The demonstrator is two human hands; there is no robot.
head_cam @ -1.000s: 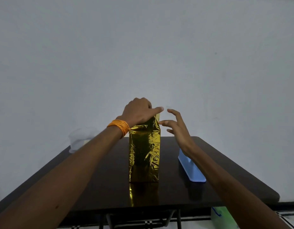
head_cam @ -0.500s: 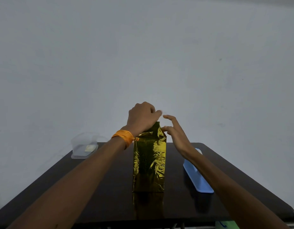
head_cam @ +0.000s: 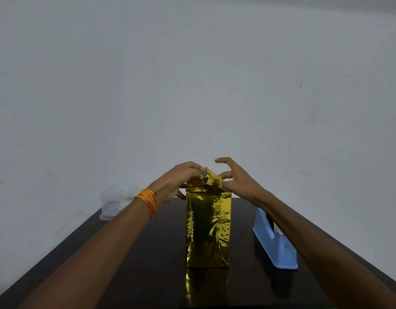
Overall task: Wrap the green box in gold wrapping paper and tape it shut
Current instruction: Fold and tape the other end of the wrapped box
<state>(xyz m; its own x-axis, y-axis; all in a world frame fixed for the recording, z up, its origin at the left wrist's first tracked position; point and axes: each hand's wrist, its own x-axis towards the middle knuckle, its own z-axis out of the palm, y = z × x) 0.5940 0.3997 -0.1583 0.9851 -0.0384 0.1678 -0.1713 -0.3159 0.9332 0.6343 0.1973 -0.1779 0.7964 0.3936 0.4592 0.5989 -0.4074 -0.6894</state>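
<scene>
Squarely on the dark tabletop [head_cam: 148, 253], the gold-wrapped box [head_cam: 207, 230] stands upright. Your left hand [head_cam: 177, 181] pinches its top paper fold [head_cam: 206, 181] while your right hand [head_cam: 239, 181] — fingers spread, holding nothing — touches the flap's edge. A blue tape dispenser [head_cam: 275, 248] sits alongside.

A dark glossy table [head_cam: 125, 275] stands against a plain pale wall [head_cam: 192, 85].

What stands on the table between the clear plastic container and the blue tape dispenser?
In the head view, the upright gold-wrapped box stands there; the left forearm also crosses that stretch.
</scene>
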